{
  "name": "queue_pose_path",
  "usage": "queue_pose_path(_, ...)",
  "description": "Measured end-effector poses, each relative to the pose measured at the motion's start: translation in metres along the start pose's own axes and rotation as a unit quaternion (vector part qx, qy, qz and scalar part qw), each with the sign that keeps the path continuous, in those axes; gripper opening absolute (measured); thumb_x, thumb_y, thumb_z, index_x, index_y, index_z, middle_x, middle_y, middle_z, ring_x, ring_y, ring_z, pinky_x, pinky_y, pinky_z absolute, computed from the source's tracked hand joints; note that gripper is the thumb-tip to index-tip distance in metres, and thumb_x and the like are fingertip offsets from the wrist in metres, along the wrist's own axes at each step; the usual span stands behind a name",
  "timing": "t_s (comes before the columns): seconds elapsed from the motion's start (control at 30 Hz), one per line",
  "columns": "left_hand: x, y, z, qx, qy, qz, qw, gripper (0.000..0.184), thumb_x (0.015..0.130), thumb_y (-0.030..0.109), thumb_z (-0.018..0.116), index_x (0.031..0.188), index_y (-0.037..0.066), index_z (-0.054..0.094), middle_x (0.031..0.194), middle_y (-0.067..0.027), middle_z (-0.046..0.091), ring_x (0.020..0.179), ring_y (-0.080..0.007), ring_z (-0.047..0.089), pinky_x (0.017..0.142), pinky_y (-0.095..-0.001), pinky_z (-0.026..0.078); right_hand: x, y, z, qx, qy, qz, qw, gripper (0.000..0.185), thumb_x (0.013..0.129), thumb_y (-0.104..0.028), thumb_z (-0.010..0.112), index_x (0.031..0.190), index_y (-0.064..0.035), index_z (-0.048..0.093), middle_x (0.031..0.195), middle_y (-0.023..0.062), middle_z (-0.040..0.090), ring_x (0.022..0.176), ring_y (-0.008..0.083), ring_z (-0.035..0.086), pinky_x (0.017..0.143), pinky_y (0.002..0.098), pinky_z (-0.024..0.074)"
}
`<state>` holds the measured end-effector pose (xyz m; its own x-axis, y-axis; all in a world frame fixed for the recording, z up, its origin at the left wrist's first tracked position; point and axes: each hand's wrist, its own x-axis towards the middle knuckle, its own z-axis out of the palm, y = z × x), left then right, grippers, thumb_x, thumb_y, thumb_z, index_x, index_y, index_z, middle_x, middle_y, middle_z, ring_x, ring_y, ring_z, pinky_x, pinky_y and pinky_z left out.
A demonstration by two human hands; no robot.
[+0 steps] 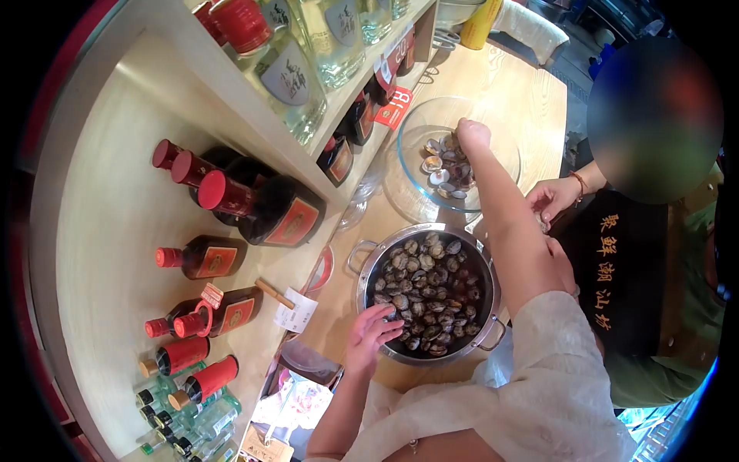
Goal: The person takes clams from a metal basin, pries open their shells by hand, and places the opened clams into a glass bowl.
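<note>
A steel two-handled pan [493, 327] holds many dark, ribbed clams [435, 289]. My left hand [369, 336] is over its near-left rim, fingers apart and touching or just above the clams. Beyond the pan, a clear glass bowl [412, 173] contains a smaller heap of clams [446, 171], some showing pale shells. My right hand [472, 137] is closed above the right side of that heap. Its curled fingers hide whatever may be inside them.
A co-worker in a dark apron [616, 285] stands at the right, their hand [556, 196] close to my right forearm. Shelves with liquor bottles [281, 212] line the left. A paper tag [296, 309] hangs near the pan. A yellow cylinder [481, 27] stands at the far table edge.
</note>
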<state>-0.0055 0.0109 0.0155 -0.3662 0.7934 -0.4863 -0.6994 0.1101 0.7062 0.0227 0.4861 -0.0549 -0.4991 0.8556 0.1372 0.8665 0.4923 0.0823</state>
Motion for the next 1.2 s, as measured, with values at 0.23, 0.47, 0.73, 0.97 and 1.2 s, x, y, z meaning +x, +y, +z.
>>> queue_pose_path(0.23,0.008,0.002,0.011,-0.001,0.009,-0.036,0.999,0.031,0.088,0.016,0.047,0.115,0.001,0.046,0.112,-0.0162,0.053,0.095,-0.0281,0.058,0.081,-0.0382,0.048,0.001,0.008,-0.017,-0.004,-0.096,-0.01,0.995,0.015,0.074,-0.015,0.057,0.082,-0.0043,0.065,0.084,0.0159,0.064,0.078,0.0291,0.063,0.064,0.0377,0.0514)
queue_pose_path(0.47,0.007,-0.002,0.004,0.029,0.007,-0.019,0.999,0.032,0.086,0.016,0.048,0.113,0.0,0.046,0.109,-0.0167,0.054,0.089,-0.0264,0.059,0.079,-0.0363,0.049,0.001,0.009,-0.072,0.067,-0.058,0.053,0.995,0.023,0.076,-0.027,0.058,0.086,-0.0066,0.064,0.09,0.0155,0.063,0.086,0.0303,0.061,0.072,0.0396,0.0492)
queue_pose_path(0.73,0.0,0.008,-0.01,-0.007,0.078,0.117,0.99,0.03,0.087,0.015,0.046,0.112,0.0,0.046,0.105,-0.0162,0.056,0.085,-0.0242,0.06,0.074,-0.0347,0.05,-0.136,-0.06,-0.161,0.301,0.087,0.036,0.949,0.02,0.077,-0.026,0.054,0.082,-0.0105,0.065,0.073,0.0144,0.063,0.072,0.0314,0.062,0.062,0.0402,0.0493)
queue_pose_path(0.97,-0.024,0.008,-0.015,-0.026,0.074,0.118,0.99,0.027,0.086,0.012,0.047,0.11,0.0,0.048,0.102,-0.016,0.058,0.08,-0.0244,0.061,0.071,-0.0351,0.051,-0.267,-0.099,-0.093,0.267,-0.031,-0.106,0.958,0.013,0.073,-0.022,0.06,0.077,-0.0088,0.061,0.071,0.0112,0.058,0.066,0.0299,0.06,0.058,0.0395,0.0485)
queue_pose_path(1.2,-0.047,-0.001,-0.018,-0.011,0.061,0.098,0.993,0.024,0.087,0.013,0.047,0.107,0.001,0.05,0.097,-0.0132,0.059,0.08,-0.0211,0.06,0.07,-0.0316,0.05,-0.284,-0.11,-0.066,0.254,0.063,-0.2,0.944,0.027,0.071,-0.029,0.065,0.089,-0.0097,0.058,0.075,0.0079,0.057,0.065,0.0273,0.058,0.064,0.0372,0.0479)
